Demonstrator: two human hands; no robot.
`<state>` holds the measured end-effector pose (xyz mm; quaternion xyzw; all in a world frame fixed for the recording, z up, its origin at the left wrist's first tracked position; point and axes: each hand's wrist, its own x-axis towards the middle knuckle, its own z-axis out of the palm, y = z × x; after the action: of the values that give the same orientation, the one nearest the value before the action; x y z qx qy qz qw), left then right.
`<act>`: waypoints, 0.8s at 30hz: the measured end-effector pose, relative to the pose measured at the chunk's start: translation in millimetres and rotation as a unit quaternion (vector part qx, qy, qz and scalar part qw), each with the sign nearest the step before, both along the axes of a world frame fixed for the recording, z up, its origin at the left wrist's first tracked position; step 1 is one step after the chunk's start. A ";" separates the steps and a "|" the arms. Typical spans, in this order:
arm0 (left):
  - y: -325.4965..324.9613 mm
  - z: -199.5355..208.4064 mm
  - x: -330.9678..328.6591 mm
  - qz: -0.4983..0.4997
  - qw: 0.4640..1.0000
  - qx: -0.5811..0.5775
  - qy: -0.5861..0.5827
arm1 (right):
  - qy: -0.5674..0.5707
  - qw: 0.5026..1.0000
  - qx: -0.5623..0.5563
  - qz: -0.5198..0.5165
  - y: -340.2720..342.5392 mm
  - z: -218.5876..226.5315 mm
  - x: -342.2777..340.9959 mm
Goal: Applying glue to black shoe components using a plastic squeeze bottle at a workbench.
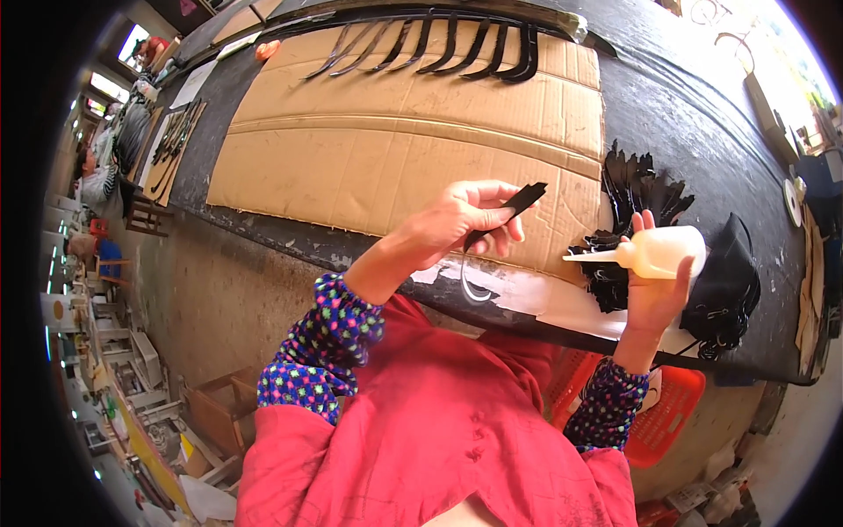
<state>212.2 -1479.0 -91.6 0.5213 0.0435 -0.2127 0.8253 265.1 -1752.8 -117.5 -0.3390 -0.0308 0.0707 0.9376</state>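
Just off centre toward two o'clock, the left hand (479,215) is pinching a flat black strip (525,200) between thumb and fingers. One notched end is pointing toward two o'clock, while the strip's middle is disappearing behind the thumb. A thin curl is hanging below the fingers; whether it is belonging to that strip is hard to tell. At three o'clock the right hand (654,299) is holding a pale squeeze bottle (669,250) across its palm, thumb folding over the base, nozzle (593,257) pointing toward nine o'clock. The bottle is hiding part of the fingers.

The right hand is also covering part of a heap of black pieces (641,176), and beyond it a black bundle (724,272) is lying, its contents unclear. At twelve o'clock, curved black strips (451,42) are lying on cardboard (369,167). The table edge is cutting off a red basket (674,422) at four o'clock. A person in red (154,50) at ten o'clock is appearing small and blurred.

Fine marks are showing on the red garment (421,413), too faint for telling lettering from pattern. A white sheet (193,85) at ten o'clock is lying too far off for reading.
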 end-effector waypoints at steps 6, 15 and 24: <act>21.1 21.2 -46.6 0.001 0.990 0.126 0.070 | -0.038 0.999 0.038 0.011 5.4 14.7 -31.1; 27.6 37.3 -65.2 -0.043 0.985 0.068 0.155 | -0.115 0.961 -0.228 -0.109 49.1 51.7 -65.7; 25.4 47.3 -64.7 -0.068 0.981 0.104 0.152 | -0.100 0.969 -0.213 -0.071 56.5 48.5 -68.9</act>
<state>147.4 -1453.6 -44.3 0.5678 0.1544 -0.3396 0.7338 196.2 -1696.3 -69.0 -0.5378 -0.0844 -0.0250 0.8385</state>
